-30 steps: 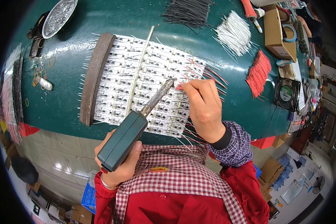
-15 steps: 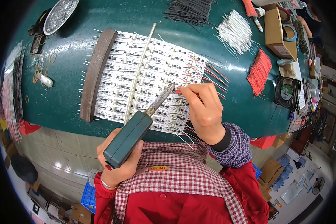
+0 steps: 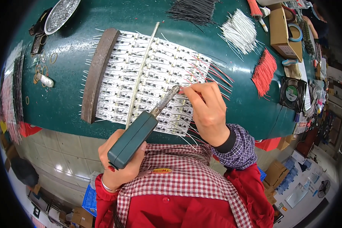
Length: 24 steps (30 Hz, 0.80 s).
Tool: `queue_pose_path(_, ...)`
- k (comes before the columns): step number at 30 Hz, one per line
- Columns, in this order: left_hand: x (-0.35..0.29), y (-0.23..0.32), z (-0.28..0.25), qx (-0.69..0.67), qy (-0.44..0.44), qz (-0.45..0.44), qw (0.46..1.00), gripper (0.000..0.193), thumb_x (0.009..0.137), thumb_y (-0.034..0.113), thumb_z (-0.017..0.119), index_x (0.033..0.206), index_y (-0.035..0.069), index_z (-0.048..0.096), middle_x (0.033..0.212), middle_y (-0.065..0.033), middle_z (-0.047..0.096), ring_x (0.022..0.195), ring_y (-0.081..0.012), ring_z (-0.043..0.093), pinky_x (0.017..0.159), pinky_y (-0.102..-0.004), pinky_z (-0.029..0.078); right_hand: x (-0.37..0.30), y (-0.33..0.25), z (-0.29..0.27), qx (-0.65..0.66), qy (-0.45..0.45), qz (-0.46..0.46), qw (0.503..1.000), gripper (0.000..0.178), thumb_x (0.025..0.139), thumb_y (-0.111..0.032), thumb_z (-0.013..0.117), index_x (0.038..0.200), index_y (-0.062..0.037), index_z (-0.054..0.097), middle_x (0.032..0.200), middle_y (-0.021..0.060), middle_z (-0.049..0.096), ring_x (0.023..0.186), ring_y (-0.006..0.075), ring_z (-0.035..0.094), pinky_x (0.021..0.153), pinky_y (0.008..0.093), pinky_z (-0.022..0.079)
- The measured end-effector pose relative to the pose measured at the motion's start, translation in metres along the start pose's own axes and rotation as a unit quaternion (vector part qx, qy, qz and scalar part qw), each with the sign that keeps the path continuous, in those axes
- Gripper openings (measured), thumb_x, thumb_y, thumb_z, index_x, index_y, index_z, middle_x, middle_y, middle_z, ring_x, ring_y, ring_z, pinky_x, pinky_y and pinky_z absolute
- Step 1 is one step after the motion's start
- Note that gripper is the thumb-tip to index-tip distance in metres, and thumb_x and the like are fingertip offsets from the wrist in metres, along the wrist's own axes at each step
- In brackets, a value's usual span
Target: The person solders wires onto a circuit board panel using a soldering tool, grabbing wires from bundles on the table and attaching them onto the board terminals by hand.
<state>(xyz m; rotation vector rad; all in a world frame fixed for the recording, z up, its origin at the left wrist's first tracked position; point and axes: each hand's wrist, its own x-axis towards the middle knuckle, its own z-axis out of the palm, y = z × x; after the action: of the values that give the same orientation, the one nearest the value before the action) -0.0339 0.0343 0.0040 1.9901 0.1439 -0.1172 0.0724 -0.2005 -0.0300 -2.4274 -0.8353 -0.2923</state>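
My left hand (image 3: 122, 163) is wrapped round a dark green soldering gun (image 3: 133, 140), its metal barrel slanting up to the right. The gun's tip meets the white circuit board panel (image 3: 119, 78) right beside my right fingertips. My right hand (image 3: 208, 110) is closed in a pinch on a red wire (image 3: 181, 91), of which only a short end shows. Rows of small black parts and thin white wires cover the panel. Red wires (image 3: 219, 74) stick out past its right edge. A dark curved bar (image 3: 100, 76) lies across the panel's left side, and a thin pale rod (image 3: 142, 70) crosses its middle.
Bundles of black wires (image 3: 193, 11), white wires (image 3: 239, 32) and red wires (image 3: 264, 74) lie beyond the panel. A small fan (image 3: 292, 93) and a cardboard box (image 3: 283, 34) stand at right. A metal dish (image 3: 61, 17) and rubber bands (image 3: 41, 72) are at far left.
The soldering gun has shifted slightly up and to the right, its tip still beside the right fingertips. My right hand has hardly moved and keeps its pinch.
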Motion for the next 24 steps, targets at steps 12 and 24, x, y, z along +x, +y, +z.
queue_pose_path(12, -0.018, -0.006, -0.002, -0.022, 0.039, -0.028, 0.999, 0.026, 0.077, 0.000, 0.077, 0.101, -0.006, 0.072, 0.097, -0.0202, 0.071, 0.077, -0.0277, 0.072, 0.067, -0.0331, 0.056, 0.000, -0.002, 0.001, -0.007, 0.005, 0.001, 1.000, 0.036, 0.071, 0.005, 0.064, 0.107, 0.0059, 0.064, 0.100, 0.0133, 0.059, 0.088, 0.0292, 0.056, 0.073, 0.0367, 0.051)
queue_pose_path(24, -0.005, -0.001, 0.003, -0.007, 0.014, 0.003, 1.000, 0.023, 0.076, -0.003, 0.076, 0.098, -0.006, 0.071, 0.094, -0.0172, 0.071, 0.072, -0.0239, 0.071, 0.063, -0.0307, 0.055, -0.005, -0.003, 0.002, -0.002, 0.011, -0.002, 1.000, 0.035, 0.071, 0.005, 0.066, 0.106, 0.0069, 0.066, 0.099, 0.0134, 0.060, 0.088, 0.0287, 0.057, 0.071, 0.0364, 0.050)
